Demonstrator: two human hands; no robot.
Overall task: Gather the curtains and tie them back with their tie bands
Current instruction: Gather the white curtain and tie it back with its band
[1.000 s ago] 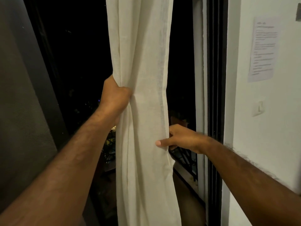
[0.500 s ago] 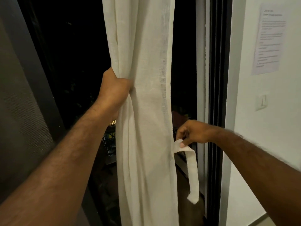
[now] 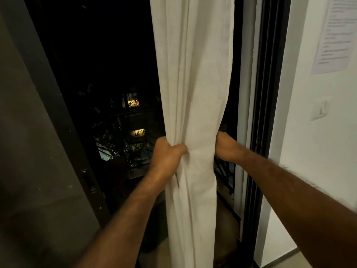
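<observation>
From the head view, the cream curtain (image 3: 195,93) hangs gathered between both hands at the dark doorway. The left hand (image 3: 167,158) clenches its left-side folds, thumb across the front. The right hand (image 3: 225,147) presses its right edge; its fingers are hidden behind, so that grip cannot be judged.

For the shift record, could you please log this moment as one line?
left hand: gripping gathered curtain | right hand: behind curtain's right edge, fingers hidden | tie band: not visible | tied: not yet
</observation>
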